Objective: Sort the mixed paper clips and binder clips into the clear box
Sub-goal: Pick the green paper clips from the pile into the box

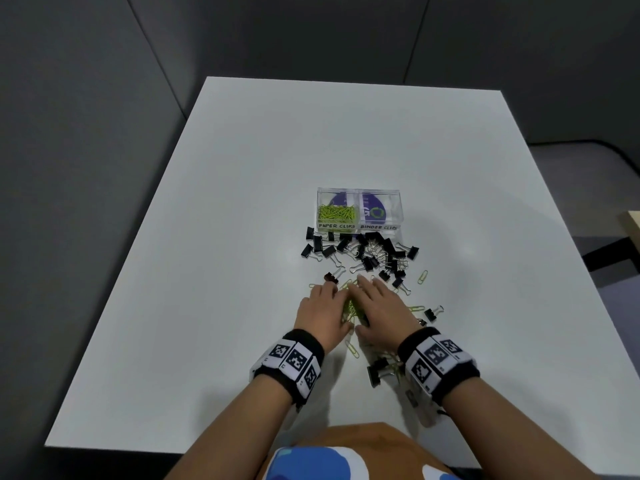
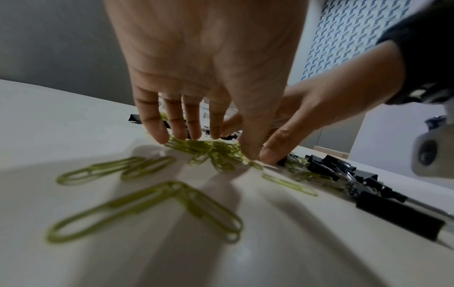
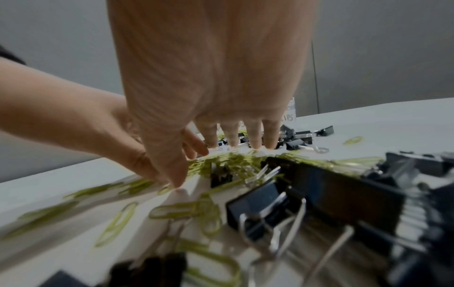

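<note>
On the white table (image 1: pixel 242 202) the left hand (image 1: pixel 320 311) lies palm down at the left edge of a small heap of green paper clips (image 1: pixel 351 308), its fingers (image 2: pixel 157 124) nearly straight and spread, their tips touching the table and the near strands of the heap. It grasps nothing — the fingers only rest against the clips. Just beside it, a lone black binder clip (image 1: pixel 331 277) sits beyond the fingertips, and a few loose green clips (image 2: pixel 147 207) lie on the table below the wrist.

The heap is hemmed between the two hands. The right hand (image 1: pixel 381 308) covers its right side, also palm down, fingers (image 3: pixel 253 136) extended and fanned with the tips on the tabletop, the thumb (image 3: pixel 169 165) reaching down next to the left thumb so that the two nearly meet over the green clips. It too is flat and unclenched, holding nothing.

Beyond both hands, a scatter of black binder clips (image 1: pixel 363 251) spreads across the table, right up to the front wall of the clear box (image 1: pixel 359 211). The box stands upright in the middle of the table with two compartments: the left one, labelled PAPER CLIPS, holds a layer of green clips (image 1: pixel 336 213); the right one, labelled BINDER CLIPS, shows only a printed card through its wall.

Farther right, a single green clip (image 1: pixel 422 276) and a black binder clip (image 1: pixel 433 312) lie apart from the rest — and a cluster of binder clips mixed with green ones (image 1: pixel 384 368) sits under the right wrist.
</note>
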A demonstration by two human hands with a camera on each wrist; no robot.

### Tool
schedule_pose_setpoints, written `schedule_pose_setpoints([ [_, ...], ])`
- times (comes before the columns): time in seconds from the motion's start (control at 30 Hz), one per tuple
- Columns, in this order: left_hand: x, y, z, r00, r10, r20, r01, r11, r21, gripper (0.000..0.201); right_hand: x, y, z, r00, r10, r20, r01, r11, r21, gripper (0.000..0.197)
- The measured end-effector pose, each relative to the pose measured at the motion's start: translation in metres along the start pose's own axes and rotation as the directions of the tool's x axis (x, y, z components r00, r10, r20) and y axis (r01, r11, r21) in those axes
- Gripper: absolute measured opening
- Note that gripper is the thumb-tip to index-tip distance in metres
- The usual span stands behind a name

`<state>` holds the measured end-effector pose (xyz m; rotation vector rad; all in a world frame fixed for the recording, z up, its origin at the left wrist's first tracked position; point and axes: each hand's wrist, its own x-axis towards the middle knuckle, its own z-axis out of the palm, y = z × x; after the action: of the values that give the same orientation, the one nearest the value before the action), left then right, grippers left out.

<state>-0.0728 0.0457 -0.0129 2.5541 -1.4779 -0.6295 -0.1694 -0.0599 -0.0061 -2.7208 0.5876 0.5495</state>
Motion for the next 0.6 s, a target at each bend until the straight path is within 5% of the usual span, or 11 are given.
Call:
schedule_pose_setpoints([
  [0.2, 0.0, -0.008, -0.004, 1.0, 0.01, -0.007, -0.01, 0.999, 0.051, 0.043, 0.0, 0.009, 0.002, 0.98, -0.053, -0.194, 0.05, 0.999, -0.017, 0.048],
  [0.33, -0.001, -0.009, -0.004, 1.0, 0.018, 0.005, -0.018, 0.999, 0.031, 0.049, 0.002, 0.013, -0.001, 0.991, -0.056, -0.118, 0.059, 0.998, 0.022, 0.067],
  [0.6, 0.009, -0.008, -0.012, 0.997, -0.023, 0.072, 0.03, 0.995, -0.1, 0.039, 0.001, 0.009, -0.005, 0.971, -0.106, -0.212, 0.115, 0.993, 0.028, 0.03],
])
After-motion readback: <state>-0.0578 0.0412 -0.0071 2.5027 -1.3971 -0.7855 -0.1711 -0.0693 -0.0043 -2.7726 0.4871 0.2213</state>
